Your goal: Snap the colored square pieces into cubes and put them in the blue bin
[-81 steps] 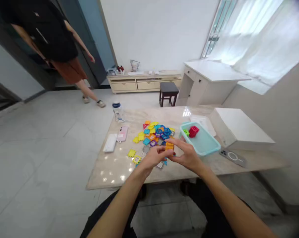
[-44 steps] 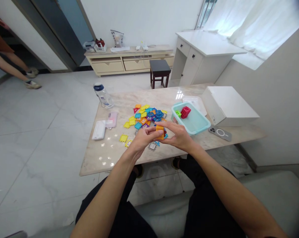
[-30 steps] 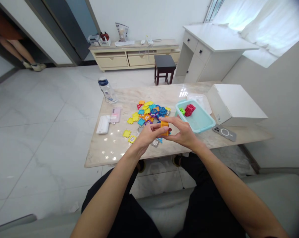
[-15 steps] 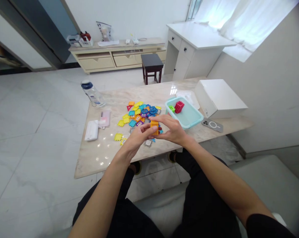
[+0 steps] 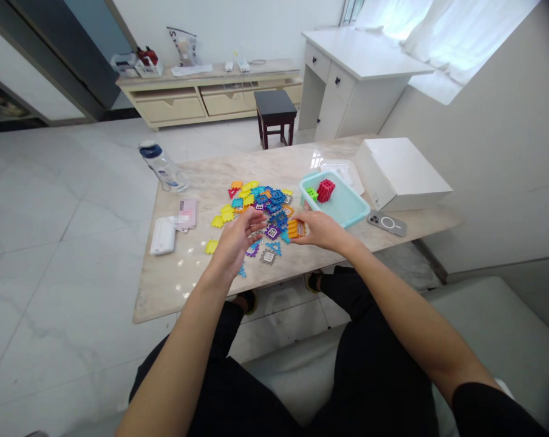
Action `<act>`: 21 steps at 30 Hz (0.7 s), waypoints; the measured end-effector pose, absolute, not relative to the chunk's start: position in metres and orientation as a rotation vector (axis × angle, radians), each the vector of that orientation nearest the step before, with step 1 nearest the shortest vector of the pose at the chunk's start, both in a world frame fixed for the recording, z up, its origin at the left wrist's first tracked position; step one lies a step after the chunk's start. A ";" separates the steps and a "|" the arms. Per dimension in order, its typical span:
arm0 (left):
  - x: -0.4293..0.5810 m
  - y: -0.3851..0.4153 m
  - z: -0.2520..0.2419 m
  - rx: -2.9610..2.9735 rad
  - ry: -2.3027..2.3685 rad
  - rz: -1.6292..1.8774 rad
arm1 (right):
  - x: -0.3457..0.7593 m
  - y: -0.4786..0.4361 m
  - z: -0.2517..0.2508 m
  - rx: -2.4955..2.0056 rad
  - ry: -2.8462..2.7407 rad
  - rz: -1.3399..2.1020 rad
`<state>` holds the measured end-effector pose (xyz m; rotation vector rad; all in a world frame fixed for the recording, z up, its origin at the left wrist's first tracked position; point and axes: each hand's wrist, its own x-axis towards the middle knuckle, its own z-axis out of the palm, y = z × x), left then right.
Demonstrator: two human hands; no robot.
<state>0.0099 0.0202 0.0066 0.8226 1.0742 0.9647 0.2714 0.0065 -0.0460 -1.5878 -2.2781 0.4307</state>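
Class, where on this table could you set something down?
Bare: the near left of the table, between the white packet, the front edge and the left forearm; also the far strip between the bottle and the tile pile. Crowded: that pile, beside the left hand, and the right, where the bin, white box and phone sit close.

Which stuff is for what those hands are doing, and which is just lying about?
Looks like part of the job:
orange stack, held by the right hand
colourful loose pieces near the left hand
blue tub with red stack and green pieces

Seems just lying about:
water bottle
white packet
grey phone
white box
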 end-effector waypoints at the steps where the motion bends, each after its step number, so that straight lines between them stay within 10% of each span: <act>1: 0.009 0.022 0.006 0.796 1.079 0.977 | 0.276 0.009 -0.052 -1.732 -2.338 0.442; 21: -0.017 0.029 0.021 0.805 1.027 1.083 | 0.264 0.018 -0.110 -2.101 -2.763 0.314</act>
